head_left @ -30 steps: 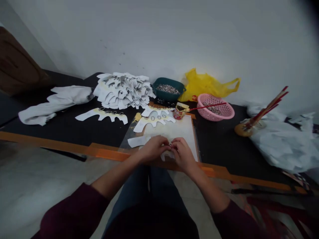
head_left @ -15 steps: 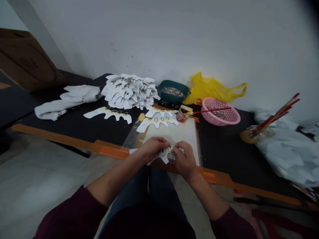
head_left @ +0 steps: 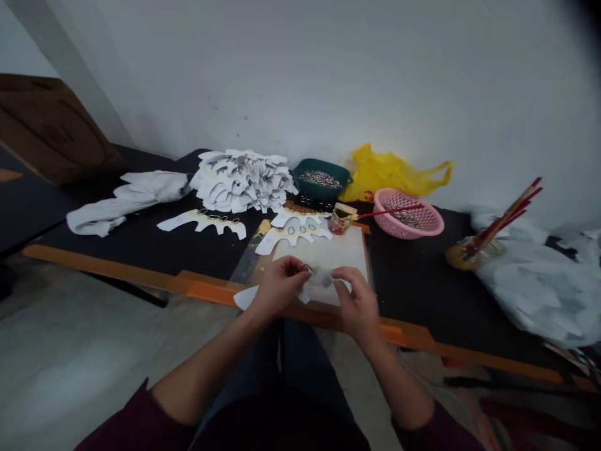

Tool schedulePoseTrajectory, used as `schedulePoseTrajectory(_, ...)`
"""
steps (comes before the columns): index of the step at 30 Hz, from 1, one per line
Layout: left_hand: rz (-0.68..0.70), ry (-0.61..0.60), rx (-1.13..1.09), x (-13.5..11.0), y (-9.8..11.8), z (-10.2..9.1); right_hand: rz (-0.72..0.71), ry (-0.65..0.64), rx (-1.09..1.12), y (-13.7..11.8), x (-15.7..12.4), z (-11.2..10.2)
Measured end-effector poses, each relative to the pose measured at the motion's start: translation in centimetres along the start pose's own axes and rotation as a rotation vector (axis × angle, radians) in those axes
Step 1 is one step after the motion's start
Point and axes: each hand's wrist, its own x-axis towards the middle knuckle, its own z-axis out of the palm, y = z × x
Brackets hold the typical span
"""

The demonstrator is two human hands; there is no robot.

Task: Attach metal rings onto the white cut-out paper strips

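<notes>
My left hand is closed on a white cut-out piece, whose left end sticks out beyond the wrist. A small metal ring shows near its thumb and forefinger. My right hand faces it, thumb and forefinger pinched together; a pale blurred bit lies at the fingertips, too smeared to name. Both hands are over a white board at the table's front edge. Just behind, two scalloped white pieces carry metal rings and yellowish glue. Another such piece lies farther left.
A heap of white pieces stands at the back, beside a green basin of metal rings. A glue pot, a pink basket, a yellow bag and a jar with red sticks sit rightward. A cardboard box stands left.
My hands have drawn apart slightly, the right moving away from the white piece while the left keeps hold of it. The view has shifted a little.
</notes>
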Motion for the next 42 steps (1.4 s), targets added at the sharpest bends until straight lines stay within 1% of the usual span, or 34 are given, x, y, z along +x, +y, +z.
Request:
schedulePoseTrajectory(1,0.057,0.036,0.083,-0.1,0.0,0.1,0.076,0.011,0.029,-0.3,0.1,-0.2)
schedulePoseTrajectory(2,0.1,0.057,0.155,-0.2,-0.1,0.2,0.122,0.015,0.043,-0.6,0.2,-0.3)
schedulePoseTrajectory(5,0.145,0.067,0.258,-0.7,-0.6,1.0,0.151,-0.017,0.016,-0.9,0.3,0.1)
schedulePoseTrajectory(9,0.151,0.05,0.281,-1.6,-0.9,1.7,0.176,-0.01,-0.018,-0.6,-0.2,0.9)
schedulePoseTrajectory(13,0.16,0.013,0.267,-2.4,-0.9,1.7,0.228,-0.046,0.055,-0.5,-0.7,0.7)
schedulePoseTrajectory(15,0.17,-0.003,0.241,-2.9,-0.8,1.5,0.216,-0.057,0.101,-0.7,-0.9,0.5)
schedulePoseTrajectory(17,0.161,-0.013,0.185,-3.3,-0.4,1.2,0.159,-0.054,0.119,-1.1,-1.0,0.3)
schedulePoseTrajectory(19,0.079,-0.027,0.039,-3.7,0.2,1.1,0.08,-0.029,0.119,-1.7,-1.2,0.4)
schedulePoseTrajectory(21,-0.078,-0.067,-0.18,-4.2,0.9,1.1,0.009,0.034,0.13,-2.4,-1.7,0.5)
schedulePoseTrajectory(23,-0.223,-0.116,-0.366,-4.6,1.3,1.1,-0.03,0.117,0.148,-2.9,-2.5,0.6)
schedulePoseTrajectory(24,-0.264,-0.129,-0.414,-4.8,1.4,1.1,-0.042,0.146,0.145,-3.1,-2.8,0.7)
schedulePoseTrajectory(25,-0.276,-0.124,-0.43,-4.9,1.4,1.1,-0.05,0.159,0.131,-3.2,-3.1,0.6)
schedulePoseTrajectory(27,-0.237,-0.06,-0.401,-5.2,1.2,1.1,-0.055,0.14,0.082,-3.2,-3.4,0.4)
schedulePoseTrajectory(30,-0.125,0.059,-0.297,-5.3,0.8,1.2,-0.046,0.102,0.032,-3.1,-3.0,0.0)
schedulePoseTrajectory(34,-0.019,0.099,-0.188,-5.0,0.6,1.4,-0.03,0.084,-0.059,-3.5,-1.8,-0.1)
schedulePoseTrajectory(36,0.038,0.109,-0.121,-4.7,0.8,1.5,0.001,0.06,-0.062,-3.6,-1.2,0.1)
schedulePoseTrajectory(39,0.058,0.092,-0.035,-4.3,1.1,1.4,0.076,0.003,0.066,-3.3,-0.6,0.3)
schedulePoseTrajectory(40,0.04,0.084,-0.049,-4.2,1.3,1.4,0.106,-0.015,0.137,-3.1,-0.5,0.4)
schedulePoseTrajectory(42,-0.046,0.062,-0.162,-4.0,1.8,1.5,0.155,-0.028,0.292,-2.6,-0.4,0.5)
